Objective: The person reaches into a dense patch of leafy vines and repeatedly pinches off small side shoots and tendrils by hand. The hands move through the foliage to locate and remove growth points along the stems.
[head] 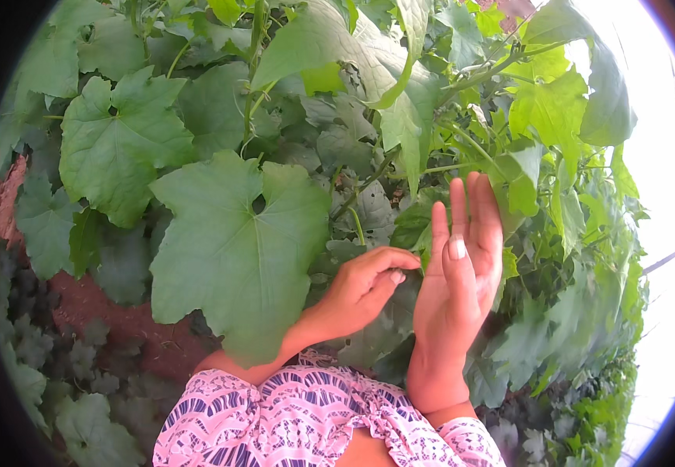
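Observation:
My right hand [460, 274] is raised with its palm turned left and its fingers stretched upward. Its fingertips are beside a bent green leaf [518, 181], and I see nothing held in it. To its left, my left hand [366, 289] has curled fingers, with the index fingertip near the right palm, by a small leaf [410, 225]. Whether anything is pinched there is too small to tell. A large lobed vine leaf [238, 245] hangs in front of my left forearm [308, 330] and hides part of it.
Dense climbing foliage surrounds both hands. Upright green stems [253, 70] and a slanting stem [477, 76] run through it. Broad pale leaves [349, 46] overhang from above. Reddish soil [121, 321] shows at lower left, and bright light [670, 233] fills the right edge.

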A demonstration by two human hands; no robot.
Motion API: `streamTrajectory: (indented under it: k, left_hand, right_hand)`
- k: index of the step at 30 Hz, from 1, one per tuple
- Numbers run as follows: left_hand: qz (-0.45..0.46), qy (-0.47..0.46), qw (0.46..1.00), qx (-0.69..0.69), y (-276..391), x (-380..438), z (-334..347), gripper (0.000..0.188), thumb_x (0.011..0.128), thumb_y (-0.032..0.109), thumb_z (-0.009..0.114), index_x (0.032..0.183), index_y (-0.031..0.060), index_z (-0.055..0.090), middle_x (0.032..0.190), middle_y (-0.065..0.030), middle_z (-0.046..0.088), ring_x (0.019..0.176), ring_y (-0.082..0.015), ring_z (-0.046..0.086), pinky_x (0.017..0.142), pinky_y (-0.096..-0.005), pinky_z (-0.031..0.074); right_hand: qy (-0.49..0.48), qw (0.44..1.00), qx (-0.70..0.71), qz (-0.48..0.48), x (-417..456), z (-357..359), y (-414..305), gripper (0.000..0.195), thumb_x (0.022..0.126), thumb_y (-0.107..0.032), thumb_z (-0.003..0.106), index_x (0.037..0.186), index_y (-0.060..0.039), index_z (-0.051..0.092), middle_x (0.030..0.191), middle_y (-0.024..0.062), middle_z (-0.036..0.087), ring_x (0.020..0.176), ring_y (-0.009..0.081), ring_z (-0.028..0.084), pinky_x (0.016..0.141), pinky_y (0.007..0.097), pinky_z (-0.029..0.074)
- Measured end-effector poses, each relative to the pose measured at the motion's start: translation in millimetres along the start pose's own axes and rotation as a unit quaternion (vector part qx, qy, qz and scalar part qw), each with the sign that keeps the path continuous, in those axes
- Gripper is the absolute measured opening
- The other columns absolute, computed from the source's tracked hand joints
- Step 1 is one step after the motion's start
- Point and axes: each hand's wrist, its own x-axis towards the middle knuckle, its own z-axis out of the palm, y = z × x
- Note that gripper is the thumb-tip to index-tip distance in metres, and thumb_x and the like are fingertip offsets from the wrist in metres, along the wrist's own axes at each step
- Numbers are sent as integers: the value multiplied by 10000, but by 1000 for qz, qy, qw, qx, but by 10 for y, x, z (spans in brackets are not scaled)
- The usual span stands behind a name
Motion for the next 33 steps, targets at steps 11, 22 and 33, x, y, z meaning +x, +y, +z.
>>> streamTrajectory:
  k: [11,22,33]
  left_hand:
    - [-74,23,986,-149,531,-370,-460,224,921,65,496,1132,-4,526,1180,-100,501,1073,-174,528,891,-311,451]
    - [-34,125,988,-81,484,-375,-651,188,908,125,516,1032,-7,565,1037,-111,585,930,-165,591,781,-273,472]
    - [-19,57,982,182,-23,344,-161,336,870,-4,546,1206,7,538,1082,-105,594,811,-106,602,669,-214,480]
  right_hand:
    - [78,985,59,140,419,-1,700,484,877,-104,579,1323,-25,409,1287,118,476,1181,227,461,969,363,376]
    - [-47,968,-179,170,737,-565,707,396,837,-58,548,1226,-2,496,1175,107,549,1126,183,497,977,312,364]
    - [-142,952,-249,111,279,-917,404,332,805,-27,557,1137,-41,556,1105,59,599,1065,151,527,947,299,362]
